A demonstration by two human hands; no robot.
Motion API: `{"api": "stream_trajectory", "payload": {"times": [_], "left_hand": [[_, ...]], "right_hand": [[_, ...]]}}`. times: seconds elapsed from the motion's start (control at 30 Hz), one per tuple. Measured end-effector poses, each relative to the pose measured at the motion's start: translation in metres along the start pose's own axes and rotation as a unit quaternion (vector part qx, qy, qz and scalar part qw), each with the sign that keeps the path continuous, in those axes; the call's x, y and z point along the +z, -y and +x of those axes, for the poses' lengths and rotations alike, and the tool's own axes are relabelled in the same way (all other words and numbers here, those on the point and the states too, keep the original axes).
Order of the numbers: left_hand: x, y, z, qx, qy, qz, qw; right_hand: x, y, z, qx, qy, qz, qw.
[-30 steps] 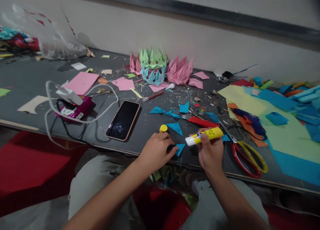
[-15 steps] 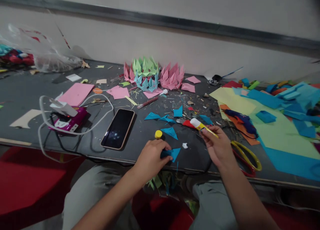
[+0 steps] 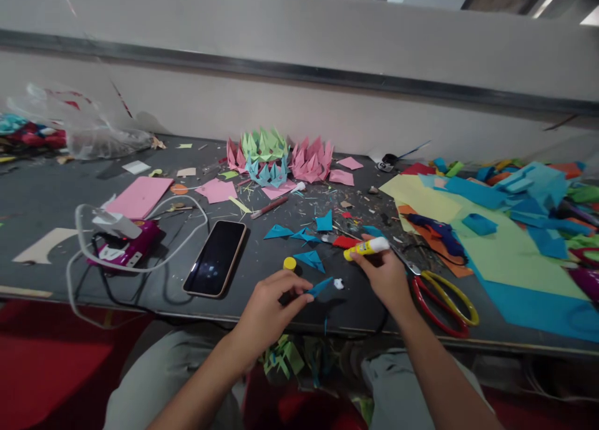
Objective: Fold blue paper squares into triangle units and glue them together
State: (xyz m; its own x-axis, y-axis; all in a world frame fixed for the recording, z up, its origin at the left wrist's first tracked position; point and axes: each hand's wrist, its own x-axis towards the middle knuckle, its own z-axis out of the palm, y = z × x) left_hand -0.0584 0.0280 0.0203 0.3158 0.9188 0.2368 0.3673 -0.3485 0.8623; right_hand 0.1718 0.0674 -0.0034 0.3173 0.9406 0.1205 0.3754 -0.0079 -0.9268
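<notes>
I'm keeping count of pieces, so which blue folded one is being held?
The blue piece pinched in the left hand; the blue pieces just beyond lie on the dark table.

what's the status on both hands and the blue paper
Left hand pinching pointed blue paper. Right hand holding glue stick. White blob near paper's tip; scissors beside right hand.

Dim, greyish light — faint reflections on the phone point(image 3: 216, 258) — fine detail softly smeared.
</notes>
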Motion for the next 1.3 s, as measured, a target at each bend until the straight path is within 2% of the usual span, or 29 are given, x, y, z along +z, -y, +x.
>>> {"api": "stream_trajectory", "payload": {"times": [0.07, 0.13, 0.2, 0.33, 0.43, 0.5, 0.53, 0.6, 0.7, 0.77, 0.83, 0.9, 1.0, 1.17, 1.3], "left_hand": [[-0.005, 0.0, 0.001, 0.012, -0.053, 0.008, 0.998], [-0.011, 0.0, 0.001, 0.028, -0.104, 0.018, 0.994], [-0.016, 0.001, 0.002, 0.047, -0.137, 0.027, 0.989], [-0.026, 0.004, 0.002, 0.077, -0.179, 0.051, 0.98], [-0.03, 0.008, -0.001, 0.086, -0.22, 0.084, 0.968], [-0.031, 0.01, -0.003, 0.096, -0.23, 0.099, 0.963], [-0.031, 0.011, -0.004, 0.104, -0.225, 0.101, 0.964], [-0.03, 0.012, -0.006, 0.118, -0.21, 0.102, 0.965], [-0.03, 0.012, -0.007, 0.118, -0.22, 0.12, 0.961], [-0.03, 0.011, -0.006, 0.133, -0.223, 0.134, 0.956], [-0.032, 0.011, -0.005, 0.162, -0.208, 0.14, 0.954], [-0.033, 0.01, -0.004, 0.177, -0.193, 0.142, 0.955], [-0.032, 0.011, -0.005, 0.181, -0.177, 0.154, 0.955], [-0.02, 0.014, -0.012, 0.221, -0.128, 0.22, 0.941], [-0.007, 0.021, -0.02, 0.231, -0.062, 0.269, 0.933]], "right_hand": [[0.004, -0.004, 0.002, -0.047, 0.006, -0.089, 0.995], [0.008, -0.007, 0.004, -0.09, 0.014, -0.128, 0.988], [0.011, -0.009, 0.005, -0.117, 0.013, -0.141, 0.983], [0.009, -0.01, 0.002, -0.128, -0.006, -0.124, 0.984], [-0.002, -0.002, -0.011, -0.191, -0.118, -0.088, 0.971], [-0.006, 0.006, -0.022, -0.288, -0.198, -0.058, 0.935], [-0.006, 0.01, -0.027, -0.34, -0.194, -0.056, 0.918], [0.003, 0.018, -0.032, -0.39, -0.103, -0.097, 0.91], [0.028, 0.025, -0.029, -0.377, 0.054, -0.209, 0.901], [0.043, 0.025, -0.022, -0.375, 0.121, -0.272, 0.878], [0.05, 0.023, -0.016, -0.381, 0.151, -0.309, 0.859], [0.049, 0.023, -0.013, -0.383, 0.158, -0.319, 0.852], [0.034, 0.028, -0.021, -0.383, 0.179, -0.279, 0.862], [0.012, 0.034, -0.049, -0.36, 0.305, -0.155, 0.868], [0.005, 0.025, -0.062, -0.348, 0.313, -0.148, 0.871]]}}
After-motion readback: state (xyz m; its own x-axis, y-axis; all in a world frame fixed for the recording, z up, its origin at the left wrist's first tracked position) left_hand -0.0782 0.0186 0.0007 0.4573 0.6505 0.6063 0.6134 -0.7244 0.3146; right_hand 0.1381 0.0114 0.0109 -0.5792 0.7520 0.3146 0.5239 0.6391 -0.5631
